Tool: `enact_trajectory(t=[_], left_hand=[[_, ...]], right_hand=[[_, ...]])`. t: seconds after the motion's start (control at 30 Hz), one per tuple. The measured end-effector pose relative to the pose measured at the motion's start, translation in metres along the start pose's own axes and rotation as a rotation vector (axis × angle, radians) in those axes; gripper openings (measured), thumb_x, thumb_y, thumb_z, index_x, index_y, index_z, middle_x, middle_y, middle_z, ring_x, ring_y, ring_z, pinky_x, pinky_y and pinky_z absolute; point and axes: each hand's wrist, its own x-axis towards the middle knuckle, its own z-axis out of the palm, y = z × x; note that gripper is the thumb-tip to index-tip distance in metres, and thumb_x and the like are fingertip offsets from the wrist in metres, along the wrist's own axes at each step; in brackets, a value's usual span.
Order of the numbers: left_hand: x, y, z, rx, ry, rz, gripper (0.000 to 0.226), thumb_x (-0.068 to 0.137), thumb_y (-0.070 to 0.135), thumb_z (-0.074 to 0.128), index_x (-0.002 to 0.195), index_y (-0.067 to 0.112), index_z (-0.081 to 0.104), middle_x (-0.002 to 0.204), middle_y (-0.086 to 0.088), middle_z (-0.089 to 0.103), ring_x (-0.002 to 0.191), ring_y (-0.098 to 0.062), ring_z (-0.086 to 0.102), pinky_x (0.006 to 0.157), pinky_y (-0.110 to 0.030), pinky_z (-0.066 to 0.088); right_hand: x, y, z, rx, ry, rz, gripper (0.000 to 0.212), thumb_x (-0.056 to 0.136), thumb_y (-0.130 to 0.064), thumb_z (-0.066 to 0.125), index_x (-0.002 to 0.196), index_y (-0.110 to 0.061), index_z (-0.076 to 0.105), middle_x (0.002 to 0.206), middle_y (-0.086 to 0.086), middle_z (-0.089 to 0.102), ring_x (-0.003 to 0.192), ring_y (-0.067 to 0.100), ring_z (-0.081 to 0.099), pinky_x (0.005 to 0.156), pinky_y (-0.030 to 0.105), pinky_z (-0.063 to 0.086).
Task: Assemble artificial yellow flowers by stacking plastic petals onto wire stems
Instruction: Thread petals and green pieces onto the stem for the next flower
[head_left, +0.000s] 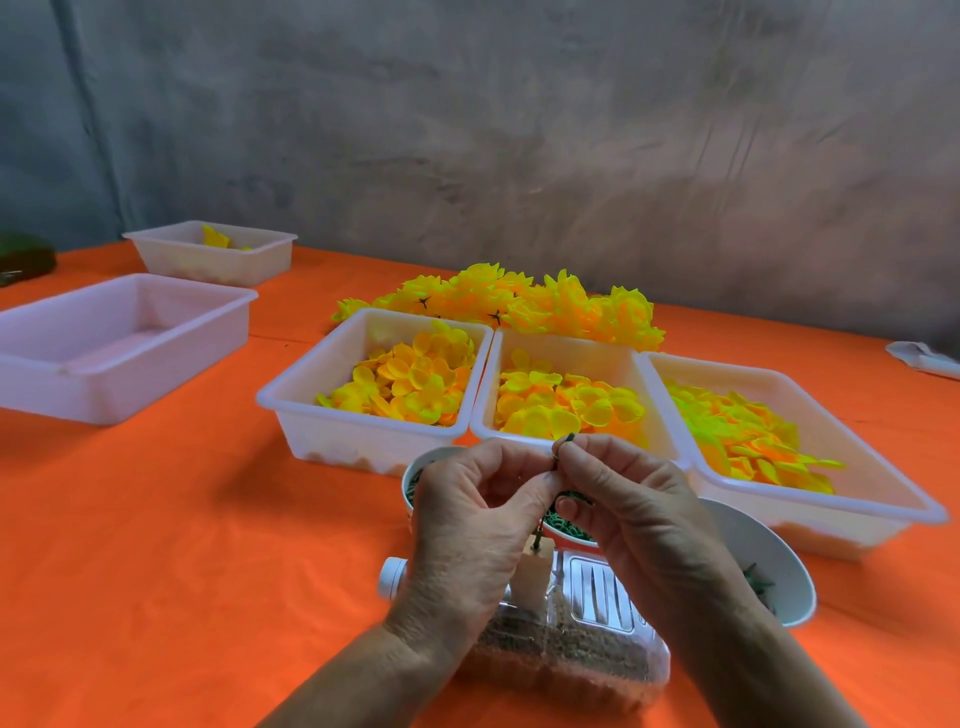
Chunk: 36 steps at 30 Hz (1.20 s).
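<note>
Now both hands meet: right hand (623, 499) and left hand (467, 519) pinch what looks like a green stem piece (563, 446), upright; petal trays (483, 332) lie toward twelve o'clock, right hand nearer.

Both forearms reaching in from the lower edge, converging at centre. Left hand (467, 525) raised, back toward the camera, thumb and forefinger pinched together at the tips, other fingers (511, 457) curled. Right hand (631, 506) close against it, fingertips meeting the left's, thumb and forefinger pinching too, knuckles angled up and outward.
</note>
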Motion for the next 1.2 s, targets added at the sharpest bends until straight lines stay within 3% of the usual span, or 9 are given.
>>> enact_trajectory(t=[0.17,0.33,0.5,0.9,1.07,1.2], left_hand=[[-0.001,0.0,0.0,0.01,-0.005,0.004,0.018,0.065,0.028,0.074,0.079,0.017,0.074,0.077,-0.002,0.074,0.072,-0.016,0.071,0.066,-0.024,0.056],[0.0,0.0,0.0,0.021,-0.005,0.016,0.006,0.071,0.015,0.077,0.072,0.02,0.074,0.073,0.0,0.074,0.067,-0.009,0.07,0.061,-0.015,0.052],[0.0,0.0,0.001,-0.021,0.007,0.009,0.011,0.061,0.027,0.075,0.071,0.021,0.074,0.07,-0.002,0.073,0.063,-0.008,0.068,0.06,-0.016,0.051],[-0.001,0.001,-0.002,0.016,-0.025,0.019,0.006,0.073,0.01,0.077,0.075,0.015,0.074,0.073,-0.002,0.074,0.068,-0.011,0.07,0.063,-0.018,0.053],[-0.001,0.002,-0.002,0.012,-0.04,0.01,0.017,0.066,0.031,0.074,0.075,0.016,0.074,0.073,-0.002,0.074,0.069,-0.014,0.071,0.064,-0.02,0.054],[-0.001,0.001,-0.002,0.011,-0.041,0.008,0.021,0.066,0.035,0.075,0.078,0.017,0.074,0.072,-0.004,0.073,0.069,-0.017,0.07,0.064,-0.025,0.054]], right_hand=[[0.001,0.0,0.0,0.001,0.009,-0.002,0.011,0.058,-0.024,0.073,0.065,-0.015,0.073,0.066,0.003,0.066,0.061,0.011,0.059,0.055,0.017,0.049],[0.004,0.004,-0.002,0.062,0.011,0.052,0.017,0.055,-0.026,0.077,0.066,-0.015,0.073,0.07,0.005,0.067,0.068,0.015,0.061,0.063,0.025,0.048],[0.005,0.007,-0.004,0.059,-0.022,0.041,0.049,0.036,-0.043,0.093,0.07,-0.015,0.072,0.072,0.004,0.067,0.065,0.011,0.061,0.059,0.021,0.05],[0.003,0.004,-0.006,-0.021,-0.062,-0.021,0.045,0.045,-0.044,0.09,0.073,-0.014,0.072,0.073,0.005,0.067,0.069,0.014,0.061,0.063,0.022,0.051],[-0.002,-0.002,-0.005,-0.309,-0.042,-0.264,0.014,0.071,-0.026,0.073,0.077,-0.014,0.072,0.07,0.002,0.067,0.067,0.011,0.061,0.061,0.019,0.05],[-0.003,-0.004,-0.003,-0.554,-0.004,-0.487,0.018,0.073,-0.035,0.068,0.08,-0.018,0.069,0.076,0.002,0.067,0.071,0.012,0.064,0.064,0.021,0.051]])
